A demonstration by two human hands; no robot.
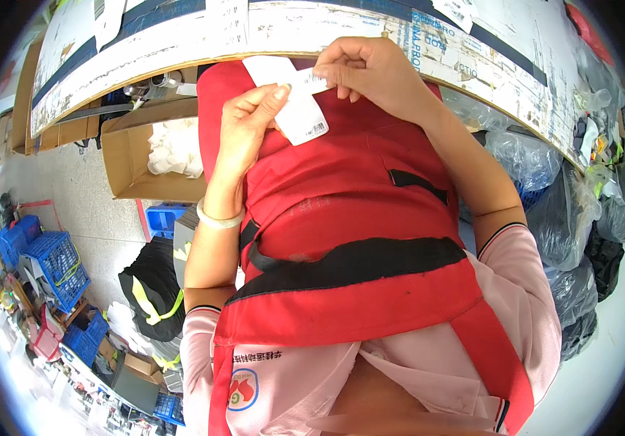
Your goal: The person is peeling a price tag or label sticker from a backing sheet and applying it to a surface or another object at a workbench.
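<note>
Above the red apron (341, 182) on my lap, my left hand (248, 125) pinches a white paper tag (303, 120) between thumb and forefinger. A small barcode shows at the tag's lower end. My right hand (379, 76) is closed on the end of a small white barcode label (311, 81). That label lies across the middle of the tag, its left end close to my left thumb. Whether it is stuck to the tag or only held against it, I cannot tell.
A worn white table (305, 33) runs along the far side, with strips of labels (228, 22) on it. Below its left part stands a cardboard box (127, 163) holding white material. Plastic bags (555, 218) crowd the right; blue crates (58, 265) stand far left.
</note>
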